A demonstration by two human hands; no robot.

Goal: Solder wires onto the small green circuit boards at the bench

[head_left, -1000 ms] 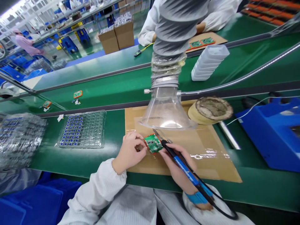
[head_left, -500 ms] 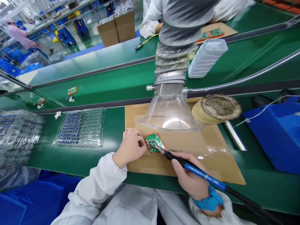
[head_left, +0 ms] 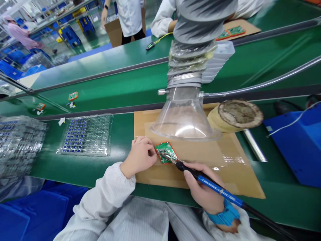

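Blue-black handpiece (head_left: pixel 210 184) has swung since a second ago: tip was at the 12 o'clock corner of the green board (head_left: pixel 165 147), now over its face. Cardboard (head_left: pixel 208 155) lies under the board, probably guarding the bench (head_left: pixel 122 130). Clear hood (head_left: pixel 185 117) sits at 1 o'clock from the board, likely for fumes. Right hand (head_left: pixel 207 199), 4 o'clock, grips handpiece pen-style, presumably for control. Left hand (head_left: pixel 140 157), 9 o'clock, bunched at the board's edge, perhaps steadying; can't tell if pinching.
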